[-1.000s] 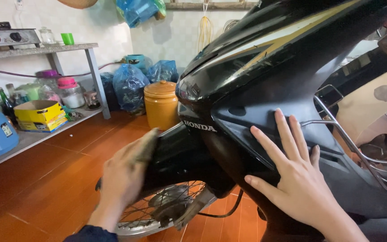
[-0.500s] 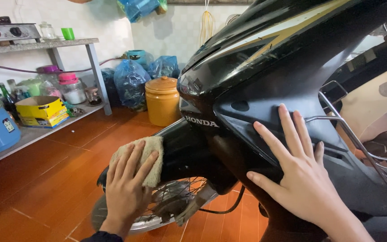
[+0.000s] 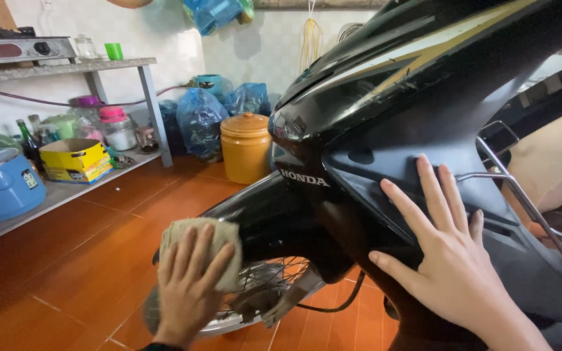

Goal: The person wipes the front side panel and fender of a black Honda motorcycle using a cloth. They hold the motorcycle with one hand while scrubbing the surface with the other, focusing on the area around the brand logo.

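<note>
My left hand (image 3: 187, 286) lay flat with its fingers (image 3: 193, 260) spread apart, pressing a beige cloth (image 3: 219, 240) against the black front fender (image 3: 255, 208) of the scooter; the cloth showed above and beside my fingertips, not gripped but pinned beneath them. Just below those fingers I saw the spoked front wheel (image 3: 261, 296). My right hand (image 3: 453, 270) rested open on the dark front panel (image 3: 411, 143), fingers fanned and holding nothing, a chrome rack (image 3: 521, 195) just past the fingertips. Well beyond my left fingers stood an orange lidded jar (image 3: 245, 146).
</note>
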